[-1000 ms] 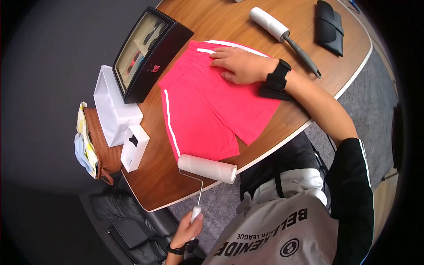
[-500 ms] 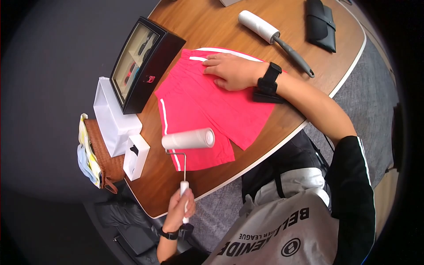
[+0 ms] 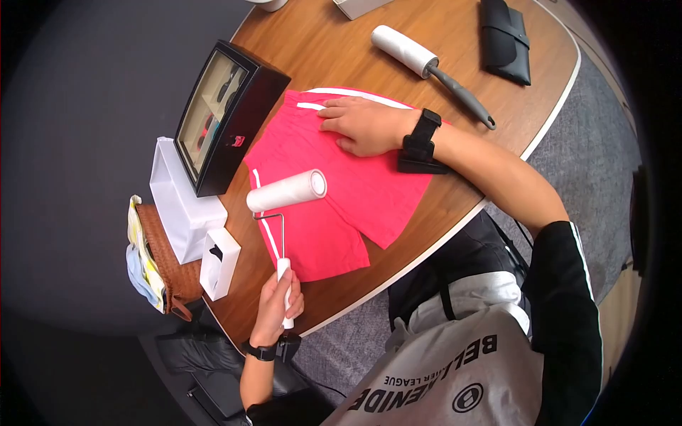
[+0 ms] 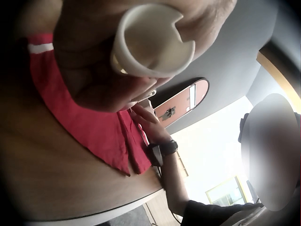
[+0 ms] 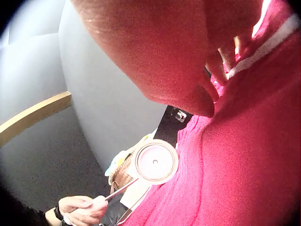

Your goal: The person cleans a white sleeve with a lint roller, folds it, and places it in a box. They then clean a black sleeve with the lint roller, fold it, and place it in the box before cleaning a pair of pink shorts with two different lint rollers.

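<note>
My left hand (image 3: pixel 275 305) grips the white handle of a lint roller (image 3: pixel 288 190), fingers curled round it. The roller's white sheet drum overlaps the pink shorts (image 3: pixel 334 213) near their striped side. In the left wrist view the hollow end of the handle (image 4: pixel 150 42) sticks out of the fist. The shorts lie spread on the wooden table, with white stripes along their sides. My right hand (image 3: pixel 369 126) rests on the shorts near the waistband, fingers stretched out. In the right wrist view the drum's round end (image 5: pixel 156 161) faces the camera.
A second lint roller (image 3: pixel 458 92) with a grey handle lies beyond the right hand, near a black case (image 3: pixel 506 42). To the left stand a black glasses display box (image 3: pixel 245 106), a white box (image 3: pixel 177 192), a smaller white box (image 3: pixel 220 266) and a brown woven basket (image 3: pixel 170 248) holding cloth.
My left hand has brought the lint roller from the shorts' near hem up over the leg towards the waistband. The right hand stays on the shorts. The head view has shifted slightly.
</note>
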Action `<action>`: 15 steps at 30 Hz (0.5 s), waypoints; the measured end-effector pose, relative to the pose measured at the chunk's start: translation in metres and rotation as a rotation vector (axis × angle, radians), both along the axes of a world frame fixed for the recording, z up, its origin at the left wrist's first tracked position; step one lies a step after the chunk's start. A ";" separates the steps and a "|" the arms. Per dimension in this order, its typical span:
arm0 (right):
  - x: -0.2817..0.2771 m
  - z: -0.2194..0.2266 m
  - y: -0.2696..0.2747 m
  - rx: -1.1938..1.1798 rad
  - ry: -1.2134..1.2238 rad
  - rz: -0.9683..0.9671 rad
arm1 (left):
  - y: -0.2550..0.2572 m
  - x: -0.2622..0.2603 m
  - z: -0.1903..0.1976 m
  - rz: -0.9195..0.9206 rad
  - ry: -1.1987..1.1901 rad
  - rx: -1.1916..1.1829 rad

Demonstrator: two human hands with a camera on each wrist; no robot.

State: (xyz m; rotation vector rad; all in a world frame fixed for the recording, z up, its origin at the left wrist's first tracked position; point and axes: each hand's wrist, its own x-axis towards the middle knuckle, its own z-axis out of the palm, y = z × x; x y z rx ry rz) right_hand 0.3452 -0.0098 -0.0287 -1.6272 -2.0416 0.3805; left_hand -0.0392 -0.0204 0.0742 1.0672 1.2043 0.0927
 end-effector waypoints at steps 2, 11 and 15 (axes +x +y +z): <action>0.001 0.004 0.000 -0.025 -0.006 0.004 | -0.009 -0.011 0.000 0.025 0.008 -0.023; 0.002 0.005 -0.001 -0.011 -0.017 0.029 | -0.078 -0.096 -0.003 0.059 0.077 -0.126; 0.002 0.010 -0.002 -0.040 -0.031 0.036 | -0.112 -0.132 0.010 0.105 0.082 -0.224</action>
